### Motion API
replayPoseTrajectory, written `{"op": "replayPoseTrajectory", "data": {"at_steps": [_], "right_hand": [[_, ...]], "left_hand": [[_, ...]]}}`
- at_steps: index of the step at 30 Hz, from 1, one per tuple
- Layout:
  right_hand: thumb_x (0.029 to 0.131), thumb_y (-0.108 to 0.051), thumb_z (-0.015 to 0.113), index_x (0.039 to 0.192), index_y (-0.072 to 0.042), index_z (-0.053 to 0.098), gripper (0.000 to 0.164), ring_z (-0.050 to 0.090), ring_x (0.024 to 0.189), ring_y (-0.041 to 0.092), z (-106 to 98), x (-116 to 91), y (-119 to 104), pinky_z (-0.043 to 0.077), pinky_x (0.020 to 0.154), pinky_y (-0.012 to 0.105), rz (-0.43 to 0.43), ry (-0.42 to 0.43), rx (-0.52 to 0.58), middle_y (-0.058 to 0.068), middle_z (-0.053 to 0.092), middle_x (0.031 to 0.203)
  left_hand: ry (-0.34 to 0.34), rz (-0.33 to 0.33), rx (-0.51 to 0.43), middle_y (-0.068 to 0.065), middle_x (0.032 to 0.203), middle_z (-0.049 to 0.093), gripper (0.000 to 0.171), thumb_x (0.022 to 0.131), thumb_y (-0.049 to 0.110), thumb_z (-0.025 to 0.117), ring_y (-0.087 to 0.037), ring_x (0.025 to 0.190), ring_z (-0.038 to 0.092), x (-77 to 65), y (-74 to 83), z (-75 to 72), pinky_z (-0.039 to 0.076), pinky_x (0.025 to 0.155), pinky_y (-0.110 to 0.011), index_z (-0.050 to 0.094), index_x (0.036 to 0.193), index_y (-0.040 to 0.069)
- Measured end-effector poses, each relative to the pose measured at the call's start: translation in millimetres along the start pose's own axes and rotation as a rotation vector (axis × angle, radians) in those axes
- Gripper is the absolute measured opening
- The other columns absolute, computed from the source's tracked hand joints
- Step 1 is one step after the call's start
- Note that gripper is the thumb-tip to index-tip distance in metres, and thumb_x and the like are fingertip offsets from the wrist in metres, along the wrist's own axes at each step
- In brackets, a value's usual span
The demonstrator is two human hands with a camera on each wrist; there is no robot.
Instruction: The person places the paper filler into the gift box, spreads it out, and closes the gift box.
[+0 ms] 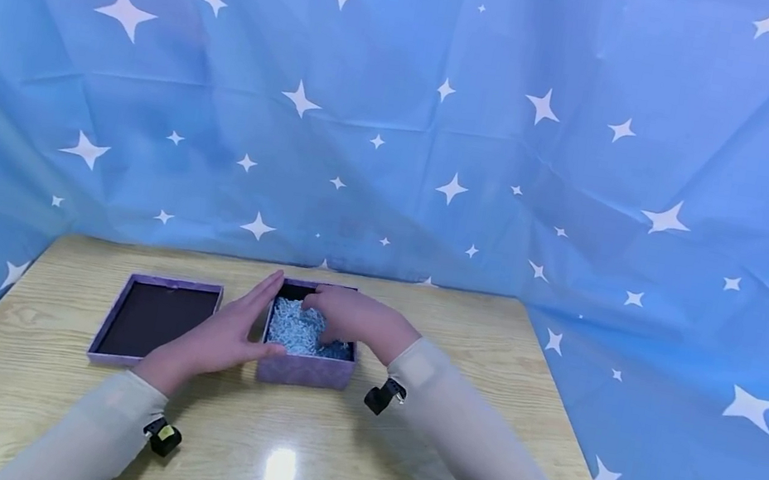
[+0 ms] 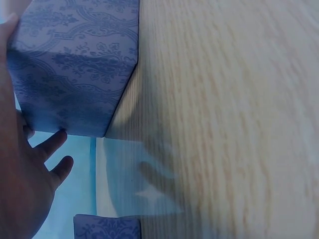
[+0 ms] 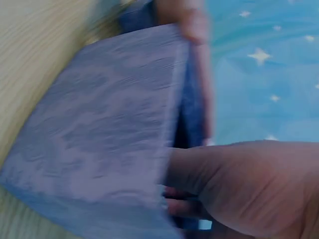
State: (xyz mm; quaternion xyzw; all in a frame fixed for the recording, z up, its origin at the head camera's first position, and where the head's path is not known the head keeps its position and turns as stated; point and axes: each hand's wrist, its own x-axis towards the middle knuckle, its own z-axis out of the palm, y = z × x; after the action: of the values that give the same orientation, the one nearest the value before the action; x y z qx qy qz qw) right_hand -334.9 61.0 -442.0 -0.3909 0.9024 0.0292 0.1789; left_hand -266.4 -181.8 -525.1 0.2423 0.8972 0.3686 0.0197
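A purple patterned box (image 1: 303,370) stands open at the middle of the wooden table, filled with pale blue shredded paper (image 1: 291,328). My left hand (image 1: 227,330) lies flat against the box's left wall, fingers straight and thumb at the front corner. In the left wrist view the left hand (image 2: 25,174) is beside the box's wall (image 2: 75,64). My right hand (image 1: 350,317) reaches over the right wall, its fingers bent down into the paper. The right wrist view shows the right hand (image 3: 249,184) hooked over the box's wall (image 3: 99,139). Whether those fingers hold anything is hidden.
The box's lid (image 1: 153,317) lies upside down just left of the box, its dark inside facing up, and it also shows as the lid (image 2: 107,228) in the left wrist view. A blue starred cloth (image 1: 405,109) hangs behind and beside the wooden table (image 1: 289,460).
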Motion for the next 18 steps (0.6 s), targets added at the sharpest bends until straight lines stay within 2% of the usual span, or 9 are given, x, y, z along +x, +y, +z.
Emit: {"op": "replayPoseTrajectory", "data": {"at_steps": [4,7,11,14,18], "right_hand": [[0.097,-0.017,0.09,0.143,-0.013,0.071,0.049,0.068,0.112,0.016,-12,-11,1,0.058,0.095,0.032,-0.061,-0.031,0.155,0.003,0.071,0.129],[0.1,-0.011,0.085,0.141,-0.012,0.071,0.043,0.066,0.101,0.012,-10,-10,2,0.057,0.089,0.031,-0.073,-0.098,0.181,0.001,0.072,0.121],[0.104,-0.008,0.079,0.146,-0.013,0.069,0.044,0.067,0.111,0.01,1,-2,-2,0.057,0.096,0.03,-0.02,-0.147,0.104,0.0,0.072,0.135],[0.106,-0.005,0.074,0.147,-0.014,0.067,0.043,0.068,0.121,0.013,8,4,-7,0.056,0.104,0.032,0.011,-0.16,0.039,0.002,0.072,0.139],[0.109,-0.005,0.069,0.149,-0.014,0.065,0.042,0.068,0.127,0.017,9,8,-9,0.054,0.108,0.034,-0.005,-0.173,-0.011,0.004,0.072,0.14]], "left_hand": [[0.002,-0.005,-0.006,0.007,0.186,-0.005,0.117,0.1,0.061,0.078,-0.045,0.165,0.024,0.6,-0.5,-0.8,0.033,0.124,-0.071,-0.003,0.179,0.034],[0.001,-0.011,-0.012,0.012,0.185,-0.006,0.117,0.099,0.062,0.078,-0.042,0.166,0.022,1.3,-1.7,0.0,0.032,0.126,-0.069,-0.003,0.179,0.036],[-0.006,-0.004,-0.005,0.011,0.185,-0.007,0.116,0.099,0.064,0.077,-0.04,0.167,0.02,1.8,-3.2,2.0,0.03,0.128,-0.067,-0.004,0.179,0.036],[-0.002,0.01,0.004,0.005,0.186,-0.005,0.116,0.1,0.063,0.077,-0.042,0.166,0.02,1.4,-3.5,2.4,0.029,0.127,-0.068,-0.003,0.179,0.033],[0.007,0.017,0.001,0.002,0.187,-0.003,0.116,0.1,0.061,0.077,-0.043,0.166,0.019,0.6,-2.6,1.9,0.029,0.127,-0.07,-0.002,0.179,0.031]]}}
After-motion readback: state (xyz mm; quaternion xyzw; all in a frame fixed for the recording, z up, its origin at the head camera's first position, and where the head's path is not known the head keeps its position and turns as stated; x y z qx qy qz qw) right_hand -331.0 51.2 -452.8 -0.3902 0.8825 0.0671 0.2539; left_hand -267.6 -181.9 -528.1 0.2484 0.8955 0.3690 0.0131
